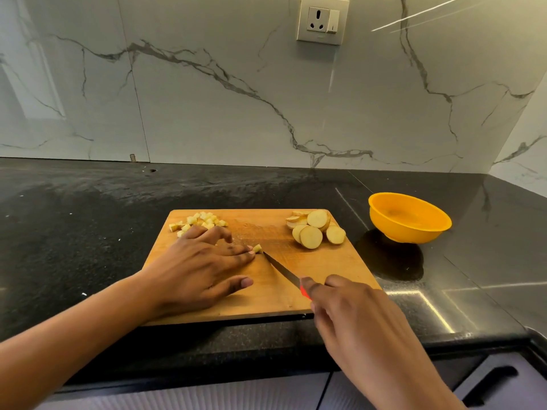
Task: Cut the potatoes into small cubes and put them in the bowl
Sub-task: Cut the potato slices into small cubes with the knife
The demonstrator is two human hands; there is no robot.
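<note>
A wooden cutting board [325, 270] lies on the black counter. My left hand [195, 267] rests flat on the board, its fingertips touching a small potato piece [257, 248]. My right hand [352, 312] grips a red-handled knife [281, 269] whose tip points at that piece. A pile of potato cubes [199, 221] sits at the board's far left corner. Several round potato slices [315, 227] are heaped at the far right corner. An orange bowl [426, 229] stands on the counter right of the board; it looks empty.
The black stone counter [88, 232] runs back to a marble wall with a socket [322, 20]. The wall turns a corner at the far right. Cabinet fronts with a dark handle [491, 386] are below the counter's front edge.
</note>
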